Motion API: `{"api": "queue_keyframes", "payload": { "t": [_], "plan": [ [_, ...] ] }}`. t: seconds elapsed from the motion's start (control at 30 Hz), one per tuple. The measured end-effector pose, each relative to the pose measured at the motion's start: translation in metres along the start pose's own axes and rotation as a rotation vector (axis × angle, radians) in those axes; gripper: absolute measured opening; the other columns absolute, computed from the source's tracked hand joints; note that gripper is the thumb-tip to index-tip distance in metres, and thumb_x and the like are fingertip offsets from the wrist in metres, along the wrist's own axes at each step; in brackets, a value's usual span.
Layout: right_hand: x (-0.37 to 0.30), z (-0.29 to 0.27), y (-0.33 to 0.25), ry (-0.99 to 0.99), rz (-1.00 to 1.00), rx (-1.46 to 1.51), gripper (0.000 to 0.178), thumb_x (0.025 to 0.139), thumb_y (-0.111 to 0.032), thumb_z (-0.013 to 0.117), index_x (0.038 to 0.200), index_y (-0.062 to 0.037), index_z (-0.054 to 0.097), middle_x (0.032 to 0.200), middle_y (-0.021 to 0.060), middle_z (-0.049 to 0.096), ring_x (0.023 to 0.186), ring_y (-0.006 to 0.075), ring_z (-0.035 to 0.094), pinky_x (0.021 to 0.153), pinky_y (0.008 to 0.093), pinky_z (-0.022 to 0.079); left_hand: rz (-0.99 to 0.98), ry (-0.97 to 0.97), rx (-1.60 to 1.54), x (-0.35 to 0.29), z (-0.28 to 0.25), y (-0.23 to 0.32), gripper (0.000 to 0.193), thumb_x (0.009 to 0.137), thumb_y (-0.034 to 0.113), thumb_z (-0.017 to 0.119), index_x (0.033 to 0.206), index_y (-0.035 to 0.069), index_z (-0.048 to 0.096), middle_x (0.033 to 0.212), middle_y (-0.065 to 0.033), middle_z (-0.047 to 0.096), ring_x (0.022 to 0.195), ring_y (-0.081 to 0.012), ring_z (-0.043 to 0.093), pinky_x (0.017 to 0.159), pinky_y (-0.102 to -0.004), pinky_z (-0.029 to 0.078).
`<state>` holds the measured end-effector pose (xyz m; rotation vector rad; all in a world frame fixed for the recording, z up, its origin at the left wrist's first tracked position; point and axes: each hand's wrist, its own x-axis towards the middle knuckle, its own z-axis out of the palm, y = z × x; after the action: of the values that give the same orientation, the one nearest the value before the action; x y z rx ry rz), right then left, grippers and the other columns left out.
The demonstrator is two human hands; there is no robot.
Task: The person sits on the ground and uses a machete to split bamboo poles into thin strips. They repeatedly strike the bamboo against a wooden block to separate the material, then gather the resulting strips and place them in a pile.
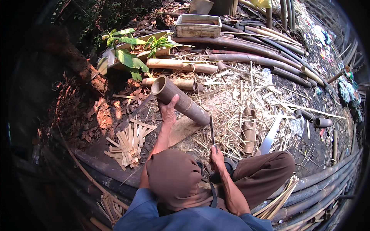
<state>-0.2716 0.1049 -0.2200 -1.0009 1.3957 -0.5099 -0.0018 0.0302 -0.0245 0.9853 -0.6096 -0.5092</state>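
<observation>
A thick section of bamboo (185, 103) slants in front of me, its hollow end up and to the left. My left hand (168, 109) is closed around its lower side near that end, with the thumb laid along it. The other end rests low, over a flat brown board or log (183, 133) among shavings. My right hand (217, 157) grips the handle of a knife (211, 129), blade pointing away from me. Its tip is right at the lower end of the bamboo; I cannot tell whether it touches.
Split bamboo strips (129, 143) lie fanned at left. A saw blade (271, 135) and an upright bamboo piece (249, 133) stand at right among shavings (231, 102). Long poles (250, 59) and a white crate (198, 26) are behind; more poles (308, 190) lie near me.
</observation>
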Motion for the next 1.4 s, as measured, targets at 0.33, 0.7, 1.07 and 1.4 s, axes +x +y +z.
{"api": "queue_keyframes", "payload": {
  "t": [0.33, 0.7, 1.07, 1.4],
  "plan": [
    [-0.013, 0.01, -0.012, 0.127, -0.2, 0.017, 0.032, 0.099, -0.04, 0.053, 0.098, -0.0083, 0.052, 0.058, -0.0013, 0.047, 0.042, 0.0107, 0.044, 0.04, 0.029, 0.037, 0.019, -0.073, 0.052, 0.029, -0.018, -0.017, 0.07, 0.073, 0.017, 0.084, 0.13, 0.006, 0.046, 0.119, -0.0055, 0.056, 0.108, -0.0174, 0.054, 0.098, -0.0352, 0.042],
    [-0.113, -0.029, -0.191, 0.103, -0.553, -0.14, 0.037, 0.103, -0.032, 0.045, 0.127, -0.0042, 0.049, 0.074, 0.0086, 0.056, 0.065, 0.018, 0.055, 0.061, 0.0348, 0.045, -0.132, -0.494, 0.233, 0.006, 0.024, 0.005, 0.075, 0.068, 0.02, 0.089, 0.129, 0.002, 0.05, 0.121, -0.0092, 0.061, 0.109, -0.0191, 0.06, 0.098, -0.0334, 0.049],
    [-0.137, -0.017, -0.268, -0.026, -0.783, -0.173, 0.035, 0.101, -0.026, 0.05, 0.133, -0.0092, 0.05, 0.075, 0.0144, 0.063, 0.066, 0.0208, 0.064, 0.062, 0.0349, 0.049, -0.057, -0.623, 0.36, -0.016, 0.038, -0.004, 0.085, 0.065, 0.028, 0.091, 0.131, 0.005, 0.043, 0.121, -0.0106, 0.061, 0.109, -0.0216, 0.061, 0.095, -0.0336, 0.051],
    [-0.122, -0.009, -0.264, 0.03, -0.896, -0.17, 0.035, 0.101, -0.028, 0.053, 0.13, -0.0086, 0.051, 0.081, 0.0162, 0.065, 0.068, 0.0235, 0.066, 0.062, 0.0342, 0.05, 0.204, -0.605, 0.537, -0.012, 0.057, 0.032, 0.082, 0.064, 0.03, 0.09, 0.127, 0.005, 0.043, 0.115, -0.0128, 0.062, 0.103, -0.0263, 0.063, 0.087, -0.038, 0.053]
  ]
}}
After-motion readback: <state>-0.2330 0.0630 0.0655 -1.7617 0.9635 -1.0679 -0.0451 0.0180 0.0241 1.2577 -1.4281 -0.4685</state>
